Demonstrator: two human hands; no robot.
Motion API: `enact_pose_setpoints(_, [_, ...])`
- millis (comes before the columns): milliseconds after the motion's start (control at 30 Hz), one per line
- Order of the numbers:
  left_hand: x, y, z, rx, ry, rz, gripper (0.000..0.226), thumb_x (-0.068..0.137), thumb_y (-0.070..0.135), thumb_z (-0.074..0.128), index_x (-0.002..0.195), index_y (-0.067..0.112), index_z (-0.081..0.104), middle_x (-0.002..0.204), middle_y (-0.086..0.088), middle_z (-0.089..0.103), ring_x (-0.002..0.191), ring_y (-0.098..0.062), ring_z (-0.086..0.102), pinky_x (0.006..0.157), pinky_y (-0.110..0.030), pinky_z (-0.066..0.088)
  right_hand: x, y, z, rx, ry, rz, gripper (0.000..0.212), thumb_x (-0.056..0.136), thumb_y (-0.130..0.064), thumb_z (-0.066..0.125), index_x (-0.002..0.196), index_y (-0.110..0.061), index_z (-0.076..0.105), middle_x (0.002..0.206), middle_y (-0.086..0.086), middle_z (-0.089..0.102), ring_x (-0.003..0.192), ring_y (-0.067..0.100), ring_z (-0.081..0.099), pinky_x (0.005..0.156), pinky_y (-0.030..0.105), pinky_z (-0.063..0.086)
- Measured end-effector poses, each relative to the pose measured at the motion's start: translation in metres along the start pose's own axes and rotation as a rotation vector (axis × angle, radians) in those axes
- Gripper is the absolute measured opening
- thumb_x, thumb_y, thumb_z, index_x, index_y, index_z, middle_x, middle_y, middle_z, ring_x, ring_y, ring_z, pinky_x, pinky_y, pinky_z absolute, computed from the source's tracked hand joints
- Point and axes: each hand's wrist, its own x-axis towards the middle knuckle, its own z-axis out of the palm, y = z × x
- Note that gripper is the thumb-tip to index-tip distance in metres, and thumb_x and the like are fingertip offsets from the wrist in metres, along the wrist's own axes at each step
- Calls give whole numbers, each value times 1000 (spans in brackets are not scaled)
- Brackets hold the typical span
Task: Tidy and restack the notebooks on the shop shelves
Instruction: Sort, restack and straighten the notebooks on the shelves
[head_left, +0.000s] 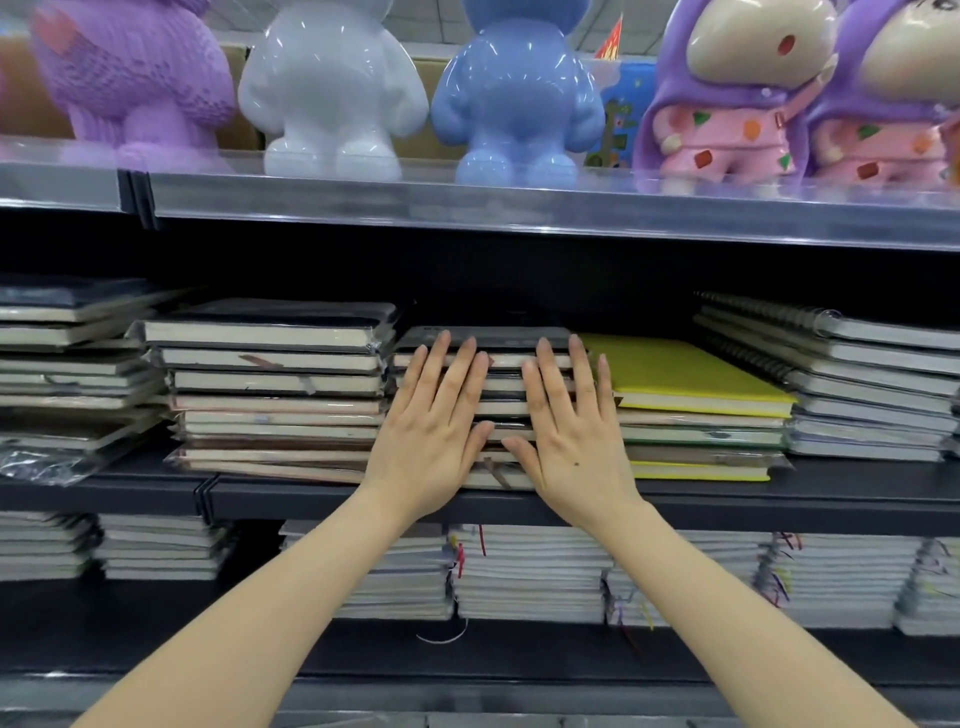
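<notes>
pressing flat against the middle stack of notebooks (488, 364) at frame centre, my left hand (434, 431) has its fingers straight and spread, palm against the page edges. my right hand (571, 431) lies just beside it, in the same flat, spread pose, on the same stack, thumbs nearly meeting low on the pile.

items on the middle shelf (831, 491), left to right:
- far-left stack (67, 364), dark covers, loose plastic wrap at its foot.
- left stack (270, 389), wrapped notebooks, touching the middle stack.
- the middle stack, dark top cover, under both hands.
- yellow-topped stack (691, 405), just right of my right hand.
- spiral-bound stack (862, 384), right edge of frame.

lower shelf, bottom half of frame: lower notebook stacks (524, 571), several with coloured ribbon markers hanging out.

upper shelf, top of frame: purple figure (135, 78), white figure (332, 88), blue figure (514, 93), and two purple-hooded figures (737, 98) in pink spotted outfits at the upper right.
</notes>
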Motion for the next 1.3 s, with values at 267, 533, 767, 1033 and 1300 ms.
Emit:
enact_pose_setpoints(267, [1,0,-3,-14,-34,-13,59,99,39,31,145,1,29,151,-19,30,142,-35,17,118,-46,10,2,1,0,-14,-39,-1,76,96,-55,30,149,-3,18,156,20,16,144,44,9,114,60,13])
enact_pose_setpoints(533, [-14,-10,-20,92,-175,135,86,90,67,22,149,4,18,155,-23,12,145,-36,7,116,-50,12,-9,27,-19,-126,-153,-209,91,86,-73,29,148,-5,27,156,20,18,144,43,10,112,63,13])
enact_pose_setpoints(767, [-16,-23,-17,200,-181,208,85,89,63,25,149,5,7,155,-21,6,145,-37,8,116,-54,12,-8,29,-10,-144,-124,-224,93,83,-73,31,148,-6,22,156,21,18,144,43,10,113,64,10])
enact_pose_setpoints(1033, [-15,-21,-15,246,-223,198,85,89,62,22,149,4,3,155,-20,1,145,-38,6,116,-55,7,-7,29,-10,-143,-169,-214,93,83,-72,29,147,-5,27,156,21,17,144,43,9,112,65,8])
enact_pose_setpoints(1300, [-33,-24,-57,202,-208,163,77,94,59,28,148,4,18,155,-20,17,145,-32,12,117,-51,9,0,12,-24,-40,-92,-160,80,93,-63,23,146,-4,30,155,21,22,144,42,14,112,66,8])
